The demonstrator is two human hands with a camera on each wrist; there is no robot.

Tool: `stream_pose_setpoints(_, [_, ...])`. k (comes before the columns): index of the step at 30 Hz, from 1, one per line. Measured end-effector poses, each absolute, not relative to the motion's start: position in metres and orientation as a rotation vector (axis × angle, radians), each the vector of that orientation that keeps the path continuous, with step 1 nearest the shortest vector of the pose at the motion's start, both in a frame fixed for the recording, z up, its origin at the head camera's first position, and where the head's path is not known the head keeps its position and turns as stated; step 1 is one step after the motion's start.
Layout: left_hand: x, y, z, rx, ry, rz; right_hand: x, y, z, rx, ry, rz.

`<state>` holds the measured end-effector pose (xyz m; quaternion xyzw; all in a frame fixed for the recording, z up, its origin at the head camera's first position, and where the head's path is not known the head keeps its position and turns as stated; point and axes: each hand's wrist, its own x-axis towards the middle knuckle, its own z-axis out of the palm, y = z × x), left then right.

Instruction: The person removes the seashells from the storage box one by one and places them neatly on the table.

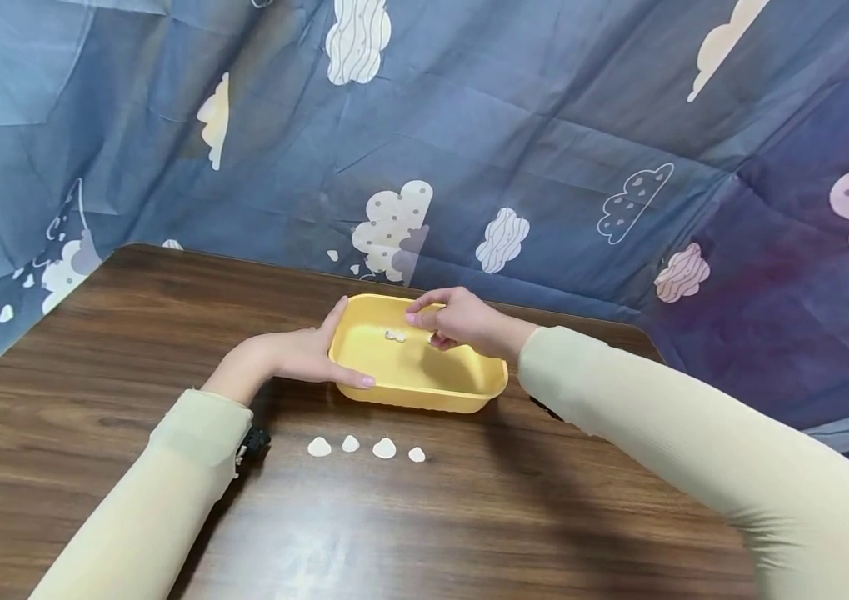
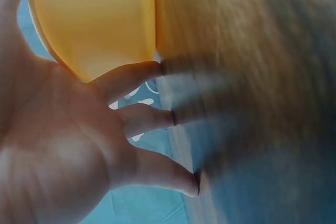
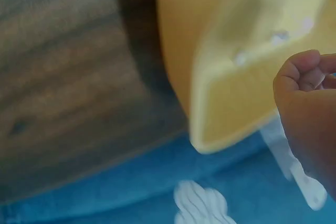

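A yellow plastic tray [image 1: 409,398] stands on the wooden table. At its left end my left hand [image 1: 312,353] touches the wall, thumb along the front rim and the other fingers spread, straight, in the left wrist view. My right hand [image 1: 465,321] hangs over the tray's right half, its fingers bent and thumb near the index finger. Whether anything small is between those fingertips is hidden. Small whitish pieces [image 1: 395,336] lie on the tray floor, blurred in the right wrist view. In front of the tray lies a row of several white shell-like pieces [image 1: 384,448].
The brown wooden table [image 1: 544,533] extends around the tray. Behind it hangs a blue cloth [image 1: 259,208] with cloud prints, close to the table's far edge. A small black device [image 1: 253,440] sits at the left wrist.
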<state>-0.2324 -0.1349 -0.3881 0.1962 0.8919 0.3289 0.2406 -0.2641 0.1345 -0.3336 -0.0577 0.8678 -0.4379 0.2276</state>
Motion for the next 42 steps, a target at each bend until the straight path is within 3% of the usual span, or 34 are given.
stream_pose_setpoints(12, [-0.232,-0.133,-0.389,0.551,2.439,0.916,-0.284,0.128,-0.375,-0.054,2.398,-1.150])
stream_pose_setpoints(27, [-0.233,-0.132,-0.388,0.529,2.440,0.881,-0.289,0.126,-0.396,-0.212,2.642,-0.931])
stream_pose_setpoints(33, [-0.231,-0.129,-0.387,0.548,2.427,0.901,-0.284,0.130,-0.384,-0.244,2.573,-0.962])
stream_pose_setpoints(42, [-0.231,-0.132,-0.386,0.545,2.429,0.901,-0.271,0.140,-0.325,-0.311,2.575,-1.063])
